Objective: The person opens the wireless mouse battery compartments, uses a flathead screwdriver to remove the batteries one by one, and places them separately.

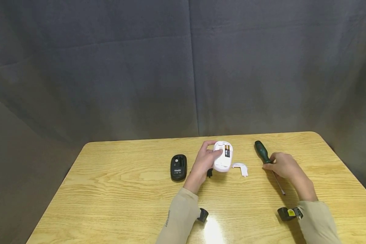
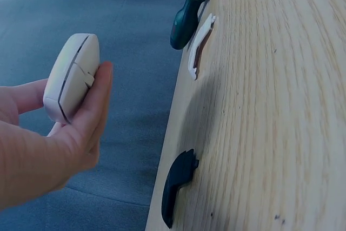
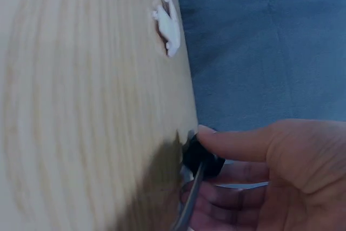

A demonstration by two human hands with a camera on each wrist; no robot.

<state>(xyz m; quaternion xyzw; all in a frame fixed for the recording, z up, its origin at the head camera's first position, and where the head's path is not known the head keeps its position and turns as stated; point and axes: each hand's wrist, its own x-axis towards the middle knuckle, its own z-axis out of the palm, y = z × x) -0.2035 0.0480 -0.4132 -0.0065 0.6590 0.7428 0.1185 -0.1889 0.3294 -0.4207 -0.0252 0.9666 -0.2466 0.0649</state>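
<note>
My left hand (image 1: 203,162) grips a white computer mouse (image 1: 222,165) above the table, its underside turned up and thumb across it. Batteries (image 1: 227,151) show in the mouse's uncovered compartment. On the right, my right hand (image 1: 288,169) pinches a screwdriver (image 1: 262,151) where its dark green handle meets the metal shaft. The handle points to the back of the table, the flat tip toward the front. Between the hands lies a curved white battery cover (image 1: 243,169). A black cover (image 2: 177,185) rests on the table beneath the left hand, partly hidden in the head view.
A black mouse (image 1: 178,168) lies underside up left of my left hand, its battery compartment uncovered. The wooden table (image 1: 119,189) ends at a back edge, with a dark grey curtain (image 1: 140,84) hanging behind it.
</note>
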